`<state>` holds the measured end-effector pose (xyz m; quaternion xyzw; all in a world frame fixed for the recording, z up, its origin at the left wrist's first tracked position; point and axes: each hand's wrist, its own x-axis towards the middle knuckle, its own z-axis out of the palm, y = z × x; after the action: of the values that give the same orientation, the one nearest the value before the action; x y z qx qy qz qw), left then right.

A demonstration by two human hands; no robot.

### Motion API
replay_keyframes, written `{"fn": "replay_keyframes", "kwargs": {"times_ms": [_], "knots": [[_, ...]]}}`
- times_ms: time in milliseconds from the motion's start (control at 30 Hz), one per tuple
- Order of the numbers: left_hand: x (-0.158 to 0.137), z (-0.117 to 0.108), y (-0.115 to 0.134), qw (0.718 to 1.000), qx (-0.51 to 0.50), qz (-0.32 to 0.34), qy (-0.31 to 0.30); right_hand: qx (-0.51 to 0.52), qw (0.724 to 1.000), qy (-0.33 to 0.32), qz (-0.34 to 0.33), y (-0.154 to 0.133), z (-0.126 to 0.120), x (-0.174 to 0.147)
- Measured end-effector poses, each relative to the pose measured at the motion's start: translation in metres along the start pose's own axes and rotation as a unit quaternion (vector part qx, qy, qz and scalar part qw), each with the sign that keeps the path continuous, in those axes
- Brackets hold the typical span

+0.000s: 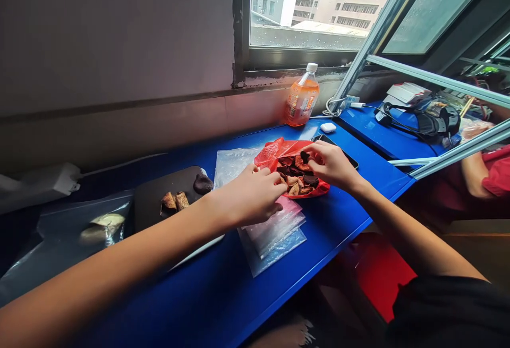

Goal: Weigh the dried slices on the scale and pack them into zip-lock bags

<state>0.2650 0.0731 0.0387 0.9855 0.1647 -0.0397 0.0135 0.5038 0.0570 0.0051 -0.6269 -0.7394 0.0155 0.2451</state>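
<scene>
A red plastic bag (274, 151) lies open, filled with dried brown and dark slices (297, 180). My left hand (255, 194) is closed on the bag's left edge, its fingertips partly hidden. At the bag's far right side, my right hand (330, 164) pinches a dark dried slice (305, 156) between thumb and fingers. Clear zip bags (274, 242) lie stacked beneath and in front of the red bag. Left of my hands, a dark-topped flat scale (153, 194) carries brown dried pieces (175, 201) and a round dark slice (203, 184).
A clear bag with pale slices (104, 226) lies at the left. Behind stand an orange drink bottle (303, 98) and a white earbud case (328, 127). A phone (353, 161) lies behind my right hand. A metal frame (438, 74) and another person's arm (474, 172) are at the right.
</scene>
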Motion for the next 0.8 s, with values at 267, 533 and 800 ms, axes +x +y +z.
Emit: {"fn": "replay_keyframes", "kwargs": {"times_ms": [267,533,800], "knots": [[-0.013,0.002,-0.019,0.992,0.048,-0.046,0.107,-0.047,0.994,-0.097,-0.022,-0.005,-0.002,-0.001],[-0.012,-0.003,-0.032,0.991,0.092,-0.026,0.098,-0.212,0.965,-0.138,-0.073,-0.014,0.015,0.002],[-0.013,0.005,-0.029,0.987,0.115,0.016,0.111,-0.182,0.958,-0.171,-0.139,-0.011,0.020,0.019]]}}
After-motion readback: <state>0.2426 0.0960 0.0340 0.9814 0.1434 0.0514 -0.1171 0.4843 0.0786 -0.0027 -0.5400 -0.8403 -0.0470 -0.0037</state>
